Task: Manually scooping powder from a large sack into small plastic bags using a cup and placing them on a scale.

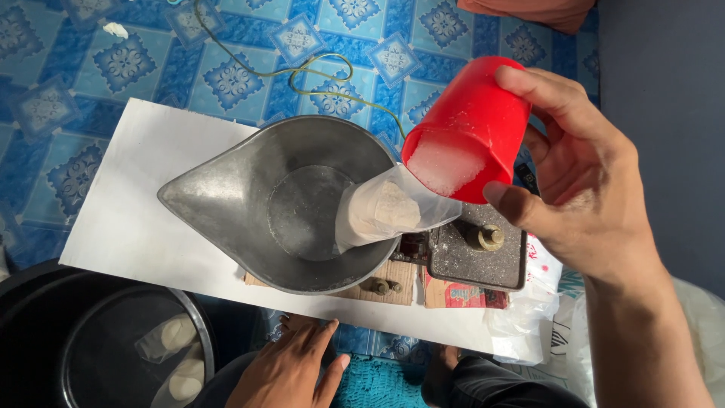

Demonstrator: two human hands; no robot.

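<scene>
Head view: our right hand point(589, 189), at 3 o'clock, closes its grip on a tilted red cup point(468, 128), tipping white grains into a clear bag point(385, 211) lying in the metal scale pan point(279, 204). The bag is partly filled, grains remain in the cup, and our left hand point(291, 366), at 6 o'clock, rests open and empty.

Bright daylight, soft shadows, sharp focus

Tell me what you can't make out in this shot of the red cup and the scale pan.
Head view only:
- Scale body: mostly hidden under the metal pan.
- Red cup: white contents blurred; the right hand covers its far side.
- Plastic bag in the pan: fill level unclear.
- Left hand: cut off by the bottom edge.
- Black bucket: cropped at the corner.
</scene>
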